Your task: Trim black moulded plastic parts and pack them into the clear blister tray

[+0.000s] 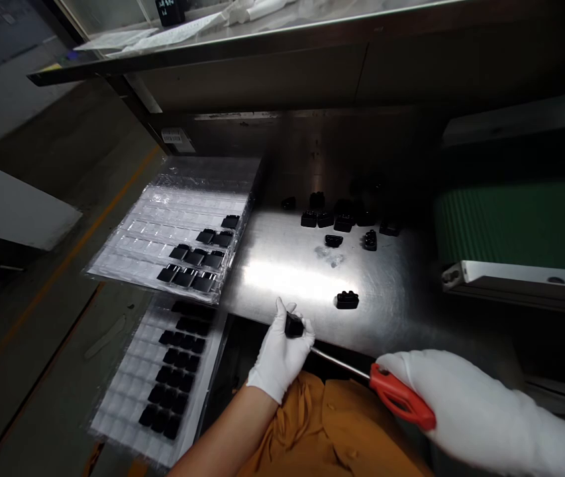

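Note:
My left hand, in a white glove, grips a small black plastic part at the steel table's front edge. My right hand, also gloved, is shut around the red handle of a screwdriver. Its thin metal shaft reaches left toward the part in my left hand, and its tip is hidden by that hand. Several similar black parts lie loose on the stainless steel table. More sit in rows in two clear plastic blister trays.
A second blister tray lies at lower left, below the first. A green belt with a white rail runs along the right. A steel shelf with papers overhangs the far side. My orange sleeve and front fill the bottom edge, and a concrete floor lies left.

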Tool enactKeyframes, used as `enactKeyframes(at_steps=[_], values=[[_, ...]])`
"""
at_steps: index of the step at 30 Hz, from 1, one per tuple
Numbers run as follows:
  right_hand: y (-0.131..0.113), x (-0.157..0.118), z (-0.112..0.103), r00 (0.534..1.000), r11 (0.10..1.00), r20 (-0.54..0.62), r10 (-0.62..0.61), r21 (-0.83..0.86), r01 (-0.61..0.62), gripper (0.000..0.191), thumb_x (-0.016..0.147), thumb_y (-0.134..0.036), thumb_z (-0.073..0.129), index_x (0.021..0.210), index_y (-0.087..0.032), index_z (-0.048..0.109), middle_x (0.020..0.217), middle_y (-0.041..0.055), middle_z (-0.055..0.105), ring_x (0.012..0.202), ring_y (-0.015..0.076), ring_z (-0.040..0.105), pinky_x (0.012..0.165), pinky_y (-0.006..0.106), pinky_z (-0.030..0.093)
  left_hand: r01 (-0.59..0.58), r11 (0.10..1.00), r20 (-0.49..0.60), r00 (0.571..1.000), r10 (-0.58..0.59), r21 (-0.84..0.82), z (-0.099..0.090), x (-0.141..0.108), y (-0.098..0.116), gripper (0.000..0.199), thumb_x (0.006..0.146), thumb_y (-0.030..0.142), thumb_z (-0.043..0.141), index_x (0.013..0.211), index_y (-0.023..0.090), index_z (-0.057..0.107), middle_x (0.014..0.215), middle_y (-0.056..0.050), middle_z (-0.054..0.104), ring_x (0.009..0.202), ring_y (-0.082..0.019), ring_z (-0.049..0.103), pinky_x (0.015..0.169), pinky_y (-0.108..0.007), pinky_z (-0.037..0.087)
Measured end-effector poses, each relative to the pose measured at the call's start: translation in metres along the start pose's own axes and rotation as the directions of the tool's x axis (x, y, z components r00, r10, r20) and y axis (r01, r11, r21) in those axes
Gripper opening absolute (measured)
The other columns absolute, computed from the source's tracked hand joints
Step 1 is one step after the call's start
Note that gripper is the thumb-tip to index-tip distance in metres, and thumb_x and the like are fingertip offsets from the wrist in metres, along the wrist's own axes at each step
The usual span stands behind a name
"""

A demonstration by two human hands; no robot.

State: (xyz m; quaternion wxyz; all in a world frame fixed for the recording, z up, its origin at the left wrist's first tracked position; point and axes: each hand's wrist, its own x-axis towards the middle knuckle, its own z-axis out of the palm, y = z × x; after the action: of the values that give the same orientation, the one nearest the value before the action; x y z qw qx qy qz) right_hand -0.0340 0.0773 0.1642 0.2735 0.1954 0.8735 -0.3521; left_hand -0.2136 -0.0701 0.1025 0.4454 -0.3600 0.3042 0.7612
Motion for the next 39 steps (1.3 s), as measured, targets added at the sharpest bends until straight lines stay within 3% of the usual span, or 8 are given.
enactKeyframes(at_steps=[7, 12, 17, 20, 23, 27, 33, 39], values=[[0.002, 0.001, -0.002, 1.0, 1.0, -0.019, 0.007, -0.017, -0.007, 0.013, 0.074, -0.013, 0.052, 0.072, -0.025, 0.056, 0.066, -0.0019, 0.064, 0.059, 0.0163, 0.056, 0.056, 0.028, 0.032, -0.191, 0.867, 0.162, 0.978, 0.13, 0.461, -0.012, 0.004, -0.006, 0.041, 0.071, 0.044, 0.082, 0.088, 0.016, 0.057, 0.07, 0.005, 0.049, 0.047, -0.001, 0.036, 0.038, -0.011, 0.023], [0.003, -0.001, -0.004, 1.0, 1.0, -0.016, 0.011, -0.024, -0.011, 0.013, 0.072, -0.013, 0.053, 0.071, -0.025, 0.055, 0.066, -0.0019, 0.063, 0.06, 0.0167, 0.056, 0.056, 0.028, 0.031, -0.337, 0.706, 0.243, 0.941, 0.235, 0.623, -0.013, 0.009, -0.005, 0.043, 0.065, 0.044, 0.086, 0.073, 0.014, 0.055, 0.065, 0.002, 0.054, 0.046, -0.003, 0.037, 0.037, -0.015, 0.02], [0.004, 0.0, -0.002, 0.999, 1.0, -0.029, 0.015, -0.005, -0.015, 0.011, 0.073, -0.015, 0.055, 0.072, -0.025, 0.057, 0.066, -0.0024, 0.063, 0.059, 0.0159, 0.055, 0.056, 0.028, 0.031, -0.267, 0.799, 0.165, 0.964, 0.211, 0.54, -0.015, 0.008, -0.005, 0.036, 0.062, 0.028, 0.089, 0.075, 0.015, 0.057, 0.074, -0.002, 0.062, 0.061, -0.007, 0.053, 0.045, -0.014, 0.039], [0.004, 0.001, -0.001, 1.0, 1.0, -0.028, 0.009, 0.002, -0.009, 0.01, 0.073, -0.016, 0.055, 0.072, -0.025, 0.058, 0.066, -0.0022, 0.063, 0.058, 0.0158, 0.054, 0.056, 0.028, 0.032, -0.21, 0.869, 0.129, 0.977, 0.17, 0.448, -0.02, 0.009, -0.004, 0.027, 0.068, 0.02, 0.084, 0.078, 0.015, 0.06, 0.077, -0.001, 0.063, 0.072, -0.011, 0.061, 0.071, -0.025, 0.059], [0.004, 0.003, -0.001, 0.999, 1.0, -0.04, 0.017, -0.007, -0.017, 0.01, 0.074, -0.016, 0.055, 0.073, -0.025, 0.058, 0.067, -0.0012, 0.064, 0.059, 0.0164, 0.055, 0.057, 0.028, 0.033, -0.158, 0.919, 0.097, 0.987, 0.132, 0.36, -0.026, 0.012, -0.002, 0.021, 0.072, 0.015, 0.08, 0.078, 0.015, 0.06, 0.076, -0.002, 0.063, 0.075, -0.014, 0.065, 0.089, -0.04, 0.06], [0.002, 0.003, 0.001, 0.999, 0.999, -0.036, 0.008, -0.031, -0.009, 0.011, 0.073, -0.014, 0.054, 0.073, -0.024, 0.058, 0.066, -0.0007, 0.064, 0.059, 0.017, 0.055, 0.058, 0.028, 0.034, -0.098, 0.949, 0.076, 0.994, 0.079, 0.3, -0.028, 0.014, -0.001, 0.021, 0.073, 0.009, 0.076, 0.085, 0.015, 0.059, 0.09, -0.009, 0.068, 0.099, -0.026, 0.068, 0.092, -0.051, 0.058], [-0.004, 0.003, 0.003, 1.0, 0.999, -0.019, -0.004, -0.037, 0.003, 0.012, 0.072, -0.013, 0.056, 0.074, -0.024, 0.058, 0.068, -0.0002, 0.065, 0.061, 0.0178, 0.057, 0.06, 0.028, 0.035, -0.153, 0.942, 0.2, 0.975, 0.095, 0.299, -0.022, 0.007, 0.0, 0.016, 0.078, 0.013, 0.074, 0.088, 0.016, 0.062, 0.086, -0.003, 0.064, 0.088, -0.015, 0.066, 0.08, -0.026, 0.058], [0.001, 0.004, 0.002, 0.999, 1.0, -0.027, 0.018, -0.025, -0.019, 0.011, 0.073, -0.015, 0.055, 0.075, -0.025, 0.058, 0.069, -0.0002, 0.066, 0.061, 0.0176, 0.057, 0.059, 0.028, 0.035, -0.145, 0.935, 0.186, 0.979, 0.088, 0.324, -0.016, 0.003, 0.003, 0.03, 0.079, 0.041, 0.075, 0.094, 0.019, 0.061, 0.089, -0.002, 0.059, 0.079, -0.013, 0.061, 0.064, -0.022, 0.056]])
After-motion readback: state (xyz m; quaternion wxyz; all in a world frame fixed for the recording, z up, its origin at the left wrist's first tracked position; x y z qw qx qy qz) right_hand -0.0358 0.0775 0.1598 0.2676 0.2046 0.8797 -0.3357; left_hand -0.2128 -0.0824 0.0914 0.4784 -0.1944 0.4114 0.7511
